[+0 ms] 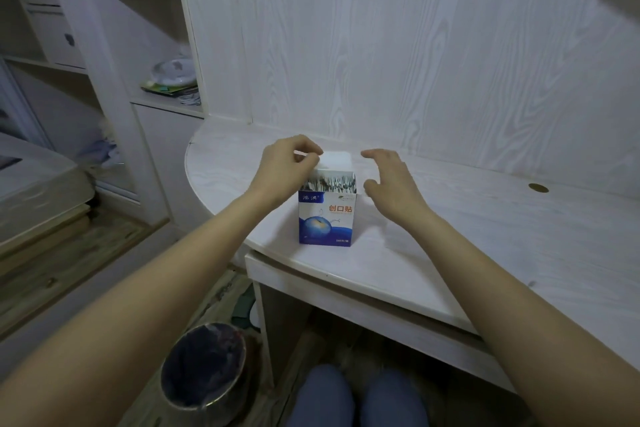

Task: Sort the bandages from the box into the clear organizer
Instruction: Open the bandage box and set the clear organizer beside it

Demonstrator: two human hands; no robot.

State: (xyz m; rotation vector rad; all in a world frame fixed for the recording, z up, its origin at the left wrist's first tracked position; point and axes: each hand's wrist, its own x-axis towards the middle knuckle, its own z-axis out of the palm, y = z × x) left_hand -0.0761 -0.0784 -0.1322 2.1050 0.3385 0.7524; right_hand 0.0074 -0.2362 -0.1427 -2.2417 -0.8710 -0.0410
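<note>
Both your hands are at the bandage box [326,218]: your left hand [284,163] pinches its raised white lid flap [335,161], your right hand [391,180] hovers spread beside it. Packed bandages [329,183], seemingly wrapped, fill the box on the white desk [485,236].

Colours/patterns, desk scene
Box [325,217]: white front w/ blue band at top, red-orange lettering, blue globe graphic at bottom; lid flap [334,161] was plain white. Bandages [329,183]: white/dark striped edges. Desk [450,236] + wall panel [381,45]: whitewashed wood grain. Bin [204,367]: metallic, dark liner.
</note>
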